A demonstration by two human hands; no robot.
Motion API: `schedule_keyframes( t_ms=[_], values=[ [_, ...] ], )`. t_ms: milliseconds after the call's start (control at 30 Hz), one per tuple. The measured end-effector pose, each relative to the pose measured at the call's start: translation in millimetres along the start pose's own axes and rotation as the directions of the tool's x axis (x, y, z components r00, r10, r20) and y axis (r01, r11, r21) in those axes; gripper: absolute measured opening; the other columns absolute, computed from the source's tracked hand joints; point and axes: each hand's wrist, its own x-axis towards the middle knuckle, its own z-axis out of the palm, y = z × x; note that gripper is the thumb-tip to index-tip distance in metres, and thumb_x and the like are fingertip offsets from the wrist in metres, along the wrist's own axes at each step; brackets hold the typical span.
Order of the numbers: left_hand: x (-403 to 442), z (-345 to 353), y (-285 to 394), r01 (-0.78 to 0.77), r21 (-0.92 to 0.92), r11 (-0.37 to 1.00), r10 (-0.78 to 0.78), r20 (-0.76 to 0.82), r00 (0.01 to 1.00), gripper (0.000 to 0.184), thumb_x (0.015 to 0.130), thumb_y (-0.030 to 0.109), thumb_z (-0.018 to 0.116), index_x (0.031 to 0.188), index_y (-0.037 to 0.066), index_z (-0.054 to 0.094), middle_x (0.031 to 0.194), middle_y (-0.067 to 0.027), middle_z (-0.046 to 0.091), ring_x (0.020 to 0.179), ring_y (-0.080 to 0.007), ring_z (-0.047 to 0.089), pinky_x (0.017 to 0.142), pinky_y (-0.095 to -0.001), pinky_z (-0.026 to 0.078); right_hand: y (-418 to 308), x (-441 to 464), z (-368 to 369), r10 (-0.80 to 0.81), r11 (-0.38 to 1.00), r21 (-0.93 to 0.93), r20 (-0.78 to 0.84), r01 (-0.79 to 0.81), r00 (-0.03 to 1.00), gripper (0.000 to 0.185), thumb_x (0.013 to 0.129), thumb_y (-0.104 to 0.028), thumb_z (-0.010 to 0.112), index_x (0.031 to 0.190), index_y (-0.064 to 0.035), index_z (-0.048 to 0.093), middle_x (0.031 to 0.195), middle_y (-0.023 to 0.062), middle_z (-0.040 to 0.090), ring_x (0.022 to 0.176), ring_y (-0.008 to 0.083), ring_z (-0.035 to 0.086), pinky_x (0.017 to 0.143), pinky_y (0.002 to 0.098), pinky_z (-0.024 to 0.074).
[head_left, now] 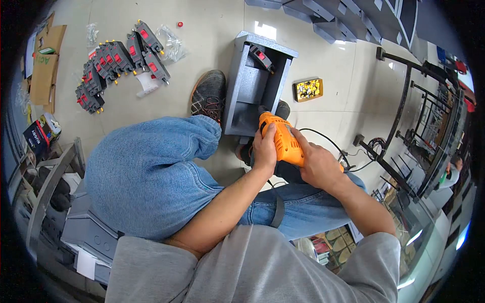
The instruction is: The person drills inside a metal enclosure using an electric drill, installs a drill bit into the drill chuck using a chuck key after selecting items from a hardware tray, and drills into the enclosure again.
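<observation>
Grey shirt (pixel 252 267), cropped; left hand (pixel 264 147), right hand (pixel 321 164): grip wrapped round drill (pixel 284 139); chuck (pixel 262 109) murky, perhaps inside box (pixel 268 42).

floor (pixel 333 108): pale, glossy, tiled | right: black metal frame (pixel 405 96) | white glare (pixel 265 31) above

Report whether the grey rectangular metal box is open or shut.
Open: the box shows its interior, with a dark grey, red-marked device inside.

A grey short-sleeved fabric shirt (pixel 242 272) tops faded blue denim jeans (pixel 146 177), with dark rounded shoes (pixel 208 91) (one shows orange accents).
</observation>
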Motion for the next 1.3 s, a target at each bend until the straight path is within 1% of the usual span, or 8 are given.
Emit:
schedule_keyframes(
  t_ms=[667, 767, 867, 900, 1000, 1067, 1167, 1300],
  values=[
    [7, -7, 2, 0.068, 0.002, 0.998, -0.068, 0.012, 0.998, 0.053, 0.1, 0.039, 0.055, 0.13, -0.004, 0.048, 0.111, -0.0115, 0.062, 0.097, -0.0179, 0.065, 0.086, -0.031, 0.053, -11, 4, -8, 0.053, 0.998, -0.022, 0.046, -0.052, 0.998, 0.093, 0.074, -0.005, 0.066, 0.156, -0.0117, 0.023, 0.096, 0.0211, 0.067, 0.088, 0.0378, 0.068, 0.081, 0.0476, 0.0554],
    [1, -4, 9, 0.084, -0.057, 0.995, -0.084, 0.006, 0.996, 0.053, 0.096, 0.037, 0.061, 0.129, -0.002, 0.048, 0.111, -0.0114, 0.062, 0.099, -0.0187, 0.065, 0.086, -0.0327, 0.054, -14, 6, -10, 0.063, 0.998, -0.034, 0.069, -0.061, 0.996, 0.092, 0.075, -0.006, 0.066, 0.156, -0.0119, 0.022, 0.097, 0.0211, 0.067, 0.089, 0.0377, 0.068, 0.082, 0.0474, 0.0554],
    [-6, 0, 23, 0.208, -0.125, 0.97, -0.198, 0.089, 0.976, 0.051, 0.091, 0.033, 0.068, 0.126, 0.0, 0.05, 0.11, -0.0107, 0.062, 0.1, -0.0198, 0.065, 0.085, -0.0349, 0.055, -20, 8, -13, 0.079, 0.996, -0.058, 0.098, -0.073, 0.992, 0.092, 0.076, -0.007, 0.066, 0.156, -0.0123, 0.022, 0.097, 0.021, 0.067, 0.09, 0.0382, 0.069, 0.082, 0.0474, 0.0557],
    [-8, 1, 25, 0.268, -0.136, 0.954, -0.26, 0.077, 0.963, 0.049, 0.086, 0.028, 0.073, 0.122, 0.002, 0.052, 0.107, -0.01, 0.063, 0.098, -0.0216, 0.067, 0.083, -0.0384, 0.057, -22, 8, -14, 0.08, 0.995, -0.072, 0.102, -0.073, 0.992, 0.092, 0.075, -0.007, 0.066, 0.156, -0.013, 0.022, 0.095, 0.0209, 0.068, 0.088, 0.0383, 0.069, 0.081, 0.0476, 0.0556],
    [-9, 3, 33, 0.325, -0.031, 0.945, -0.318, 0.131, 0.939, 0.037, 0.093, 0.03, 0.062, 0.122, 0.006, 0.057, 0.104, -0.0077, 0.068, 0.092, -0.0234, 0.07, 0.08, -0.0422, 0.057, -28, 12, -25, 0.092, 0.992, -0.101, 0.134, -0.079, 0.987, 0.093, 0.073, -0.008, 0.065, 0.156, -0.0145, 0.023, 0.092, 0.0202, 0.068, 0.086, 0.0381, 0.069, 0.078, 0.0479, 0.0555],
    [-6, 6, 37, 0.332, -0.055, 0.942, -0.322, 0.142, 0.936, 0.037, 0.093, 0.03, 0.061, 0.122, 0.006, 0.057, 0.106, -0.0083, 0.067, 0.096, -0.0237, 0.069, 0.085, -0.043, 0.056, -29, 18, -38, 0.116, 0.99, -0.105, 0.18, -0.098, 0.977, 0.091, 0.075, -0.009, 0.064, 0.156, -0.0147, 0.024, 0.091, 0.0192, 0.068, 0.086, 0.037, 0.069, 0.078, 0.0476, 0.0558],
    [-7, 7, 34, 0.33, -0.111, 0.937, -0.313, 0.146, 0.938, 0.038, 0.094, 0.029, 0.06, 0.123, 0.006, 0.057, 0.108, -0.0092, 0.067, 0.101, -0.024, 0.067, 0.089, -0.0426, 0.054, -23, 19, -39, 0.074, 0.991, -0.122, 0.168, -0.054, 0.983, 0.082, 0.079, -0.011, 0.065, 0.152, -0.0162, 0.029, 0.095, 0.0213, 0.069, 0.087, 0.0377, 0.07, 0.077, 0.0481, 0.0572],
    [-3, 12, 32, 0.3, -0.107, 0.948, -0.285, 0.134, 0.949, 0.038, 0.094, 0.029, 0.059, 0.124, 0.005, 0.056, 0.109, -0.0094, 0.067, 0.101, -0.0246, 0.067, 0.089, -0.043, 0.054, -16, 22, -43, 0.065, 0.993, -0.105, 0.166, -0.048, 0.984, 0.081, 0.079, -0.011, 0.066, 0.151, -0.0172, 0.03, 0.093, 0.02, 0.069, 0.087, 0.0363, 0.071, 0.075, 0.0479, 0.0574]
  ],
)
